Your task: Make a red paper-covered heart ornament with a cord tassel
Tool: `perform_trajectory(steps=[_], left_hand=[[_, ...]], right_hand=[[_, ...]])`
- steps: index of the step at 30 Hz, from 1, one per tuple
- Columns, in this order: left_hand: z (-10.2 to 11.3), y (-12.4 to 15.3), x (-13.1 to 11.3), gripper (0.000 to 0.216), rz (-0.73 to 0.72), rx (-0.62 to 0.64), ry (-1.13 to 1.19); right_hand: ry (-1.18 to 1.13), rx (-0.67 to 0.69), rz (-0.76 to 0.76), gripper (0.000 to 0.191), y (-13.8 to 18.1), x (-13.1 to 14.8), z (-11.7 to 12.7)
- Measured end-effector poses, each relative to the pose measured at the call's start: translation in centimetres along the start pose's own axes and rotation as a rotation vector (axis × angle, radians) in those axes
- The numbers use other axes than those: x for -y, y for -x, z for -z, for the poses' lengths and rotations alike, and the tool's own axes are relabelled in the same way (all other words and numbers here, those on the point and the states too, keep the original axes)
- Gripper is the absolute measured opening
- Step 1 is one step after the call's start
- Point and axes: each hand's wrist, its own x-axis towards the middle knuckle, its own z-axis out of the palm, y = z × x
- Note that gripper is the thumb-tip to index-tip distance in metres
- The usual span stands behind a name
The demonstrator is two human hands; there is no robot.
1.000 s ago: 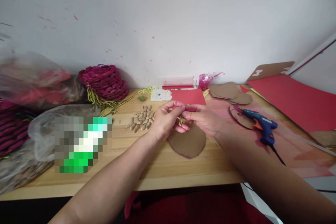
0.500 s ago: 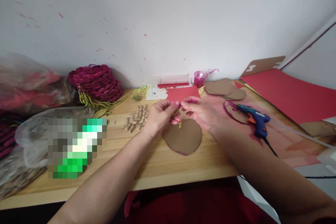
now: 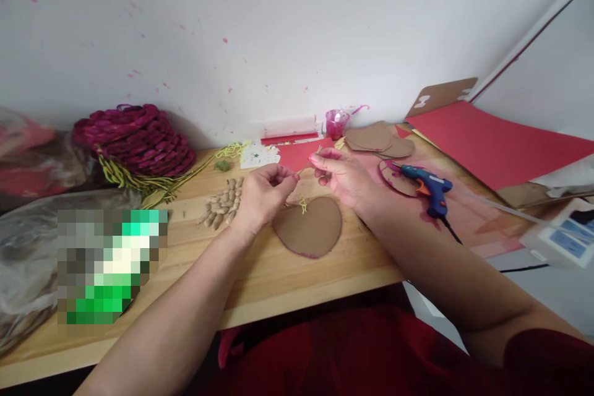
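Observation:
My left hand [image 3: 264,195] is closed in a pinch above the upper left edge of a rounded cardboard piece [image 3: 307,234]. My right hand [image 3: 344,177], a little farther from me, pinches too. Between the fingertips runs a thin yellow-green cord [image 3: 304,169], with an end sticking up past the right fingers. A small knotted bit of yellow yarn [image 3: 304,205] shows over the top edge of the cardboard; whether it touches the cardboard I cannot tell. Left of my left hand lies a pile of peanuts in shells [image 3: 223,203]. The fingers partly hide the cord.
A blue glue gun [image 3: 436,190] rests on a purple-edged cardboard piece at right. Behind are stacked cardboard shapes [image 3: 371,137], a pink-stained cup [image 3: 336,124] and red paper [image 3: 492,142]. A magenta braided bundle [image 3: 134,139] and plastic bags [image 3: 28,229] are at left.
My hands have moved apart, and the cord now spans the gap between them. The view has shifted, so the table things appear farther left.

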Motion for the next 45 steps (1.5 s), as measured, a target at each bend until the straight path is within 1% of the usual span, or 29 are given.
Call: perform_trajectory(steps=[2, 4, 5, 7, 9, 11, 15, 17, 19, 23, 27, 29, 32, 34, 35, 36, 38, 39, 40, 42, 45], left_hand=[[0.2, -0.2, 0.1, 0.020, -0.018, -0.050, -0.030], [0.4, -0.5, 0.2, 0.017, -0.025, -0.107, -0.023], [0.4, -0.7, 0.4, 0.017, -0.027, -0.134, -0.004], [0.6, -1.0, 0.6, 0.017, -0.032, -0.174, 0.041], [0.6, -1.1, 0.8, 0.018, -0.044, -0.199, 0.066], [0.7, -1.2, 0.9, 0.017, -0.054, -0.215, 0.067], [0.8, -1.3, 0.9, 0.016, -0.061, -0.215, 0.055], [0.8, -1.3, 1.0, 0.014, -0.067, -0.211, 0.066], [0.8, -1.3, 1.0, 0.013, -0.064, -0.218, 0.074], [0.9, -1.3, 1.1, 0.011, -0.050, -0.224, 0.061], [0.8, -1.2, 0.9, 0.013, -0.049, -0.161, 0.098], [0.8, -1.1, 0.8, 0.016, -0.040, -0.118, 0.099], [0.8, -1.1, 0.5, 0.018, -0.026, -0.086, 0.090], [0.8, -1.0, 0.2, 0.018, -0.006, -0.065, 0.110], [0.8, -0.9, 0.0, 0.019, 0.009, -0.046, 0.130], [0.8, -0.9, -0.1, 0.020, 0.026, -0.024, 0.156], [0.8, -0.8, -0.3, 0.022, 0.059, 0.030, 0.216], [0.8, -0.7, -0.3, 0.023, 0.075, 0.059, 0.244], [0.7, -0.7, -0.4, 0.023, 0.090, 0.085, 0.267], [0.7, -0.6, -0.4, 0.024, 0.121, 0.124, 0.302], [0.6, -0.7, -0.2, 0.025, 0.156, 0.151, 0.325]], right_hand=[[0.017, -0.067, 0.064, 0.042, -0.3, 0.2, 0.4], [0.132, -0.074, 0.170, 0.038, -0.4, 0.5, 0.9], [0.246, -0.036, 0.223, 0.035, -0.4, 0.8, 1.1], [0.550, 0.125, 0.267, 0.029, -0.1, 1.3, 1.4], [0.851, 0.315, 0.224, 0.027, 0.4, 1.6, 1.5], [1.082, 0.435, 0.193, 0.034, 0.8, 1.8, 1.4], [1.378, 0.547, 0.265, 0.058, 1.5, 1.6, 1.2], [1.457, 0.582, 0.276, 0.062, 1.7, 1.4, 1.2], [1.504, 0.567, 0.287, 0.064, 1.8, 1.1, 1.3], [1.514, 0.526, 0.283, 0.061, 1.5, 0.7, 1.5], [1.420, 0.480, 0.300, 0.059, 1.2, 0.6, 1.4], [1.298, 0.411, 0.317, 0.049, 0.9, 0.7, 1.3], [1.037, 0.257, 0.368, 0.024, 0.3, 0.7, 1.3], [0.863, 0.199, 0.399, 0.017, 0.1, 0.6, 1.4], [0.794, 0.194, 0.398, 0.019, 0.0, 0.6, 1.4], [0.740, 0.206, 0.384, 0.025, 0.0, 0.5, 1.4], [0.674, 0.268, 0.331, 0.039, 0.1, 0.4, 1.2], [0.659, 0.304, 0.299, 0.042, 0.2, 0.3, 1.1], [0.647, 0.335, 0.271, 0.040, 0.2, 0.2, 1.0], [0.629, 0.369, 0.236, 0.030, 0.1, 0.0, 0.9], [0.603, 0.318, 0.240, 0.022, -0.2, 0.1, 1.1]])
